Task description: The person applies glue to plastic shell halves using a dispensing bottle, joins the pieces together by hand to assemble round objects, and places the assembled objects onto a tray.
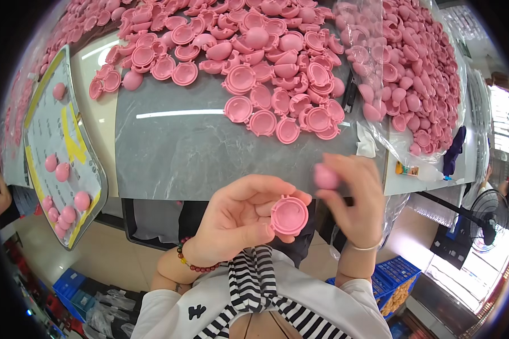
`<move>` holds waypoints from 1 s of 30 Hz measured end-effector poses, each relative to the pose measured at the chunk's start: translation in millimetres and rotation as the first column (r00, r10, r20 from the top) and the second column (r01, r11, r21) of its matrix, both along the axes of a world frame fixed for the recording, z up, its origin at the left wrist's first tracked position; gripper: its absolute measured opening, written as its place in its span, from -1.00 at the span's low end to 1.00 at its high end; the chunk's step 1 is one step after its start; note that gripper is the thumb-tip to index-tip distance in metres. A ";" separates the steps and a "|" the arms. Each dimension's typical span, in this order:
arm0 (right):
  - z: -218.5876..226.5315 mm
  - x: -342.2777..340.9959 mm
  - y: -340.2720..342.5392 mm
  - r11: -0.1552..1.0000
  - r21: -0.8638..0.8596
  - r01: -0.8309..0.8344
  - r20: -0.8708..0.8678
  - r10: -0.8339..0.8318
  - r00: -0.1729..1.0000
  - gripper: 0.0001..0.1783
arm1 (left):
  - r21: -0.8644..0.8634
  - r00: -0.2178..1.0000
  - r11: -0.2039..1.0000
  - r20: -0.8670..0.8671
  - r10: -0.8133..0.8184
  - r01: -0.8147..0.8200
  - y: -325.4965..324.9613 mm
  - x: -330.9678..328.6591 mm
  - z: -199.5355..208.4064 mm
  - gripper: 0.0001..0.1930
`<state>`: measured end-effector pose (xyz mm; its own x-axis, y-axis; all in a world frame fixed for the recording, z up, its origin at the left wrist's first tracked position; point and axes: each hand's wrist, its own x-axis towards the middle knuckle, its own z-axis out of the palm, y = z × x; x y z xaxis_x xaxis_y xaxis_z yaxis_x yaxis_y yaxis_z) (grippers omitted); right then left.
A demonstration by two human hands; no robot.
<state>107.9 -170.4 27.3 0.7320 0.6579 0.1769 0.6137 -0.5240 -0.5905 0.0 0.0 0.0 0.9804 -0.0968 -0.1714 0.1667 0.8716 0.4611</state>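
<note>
Striped cloth (252, 279) hangs nearest my camera, and left to right I see pink balls (61, 172) well left of the left hand (229, 212), half curled around a pink shell (289, 216), the blurred right hand (356, 200) pinching a rounded pink piece (326, 177), and bagged shells (421, 79) beyond it.

A pink shell (289, 216), hollow showing, is held near a rounded piece (326, 177).
</note>
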 end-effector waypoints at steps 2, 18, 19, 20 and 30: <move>-5.7 -2.8 7.3 0.998 -0.026 -0.059 0.130 0.062 0.990 -0.61 | 0.086 0.994 0.991 0.047 0.095 -0.099 0.8 0.0 -0.8 -0.53; -1.5 -18.4 12.9 0.891 0.394 -0.226 0.104 0.201 0.974 -0.67 | 0.631 0.929 0.702 0.349 0.126 -0.332 -6.7 1.2 -3.0 -0.63; -3.6 -18.9 13.0 0.890 0.394 -0.227 0.104 0.203 0.974 -0.67 | 0.631 0.929 0.701 0.348 0.127 -0.332 -6.4 1.4 -3.5 -0.63; -6.3 -19.6 13.5 0.886 0.397 -0.239 0.158 0.191 0.969 -0.66 | 0.656 0.925 0.671 0.358 0.127 -0.346 -6.1 1.7 -4.1 -0.62; -11.6 -37.4 7.5 0.878 0.375 -0.298 0.292 0.193 0.937 -0.62 | 0.621 0.949 0.739 0.306 0.077 -0.260 -0.8 4.9 -8.4 -0.52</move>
<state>70.6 -162.9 15.7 0.4570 0.6418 0.6158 0.8396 -0.0829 -0.5368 4.9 -0.8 -8.4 0.9861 0.1187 0.1165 -0.1513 0.3489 0.9249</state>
